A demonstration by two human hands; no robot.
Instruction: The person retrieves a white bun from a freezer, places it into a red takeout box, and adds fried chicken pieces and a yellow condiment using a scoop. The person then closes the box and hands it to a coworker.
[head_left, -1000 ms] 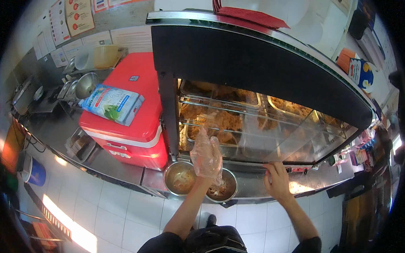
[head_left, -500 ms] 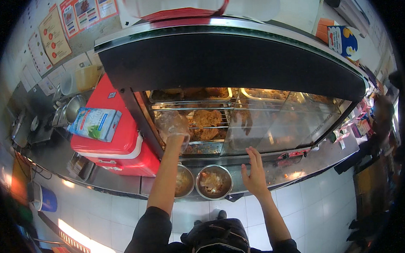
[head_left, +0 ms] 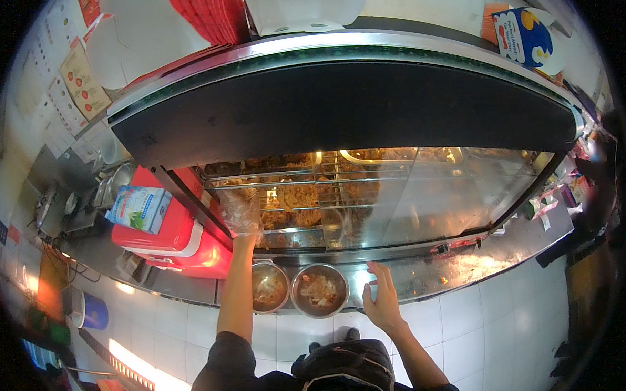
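My left hand (head_left: 239,210), in a loose clear plastic glove or bag, reaches through the open left side of a lit food warmer cabinet (head_left: 337,108). Its fingers are blurred behind the plastic, beside browned fried pieces (head_left: 296,196) on a wire rack. Whether they grip anything is not visible. Bare and apart from everything, my right hand (head_left: 381,296) hovers before the cabinet's front edge with fingers extended and thumb spread. Between my arms, two steel bowls stand on the counter: the right bowl (head_left: 347,291) and the left bowl (head_left: 286,293), both with pale crumbly contents.
A red cooler box (head_left: 149,239) carrying a blue-and-white packet (head_left: 140,208) stands left of the cabinet. Glass panes (head_left: 444,198) cover the cabinet's right part. White containers (head_left: 303,6) rest on its top. A blue bin (head_left: 94,310) stands on the floor at left.
The view has shifted. My left hand has drawn back left from the fried pieces, nearer the cabinet's left frame. My right hand has moved lower, away from the glass.
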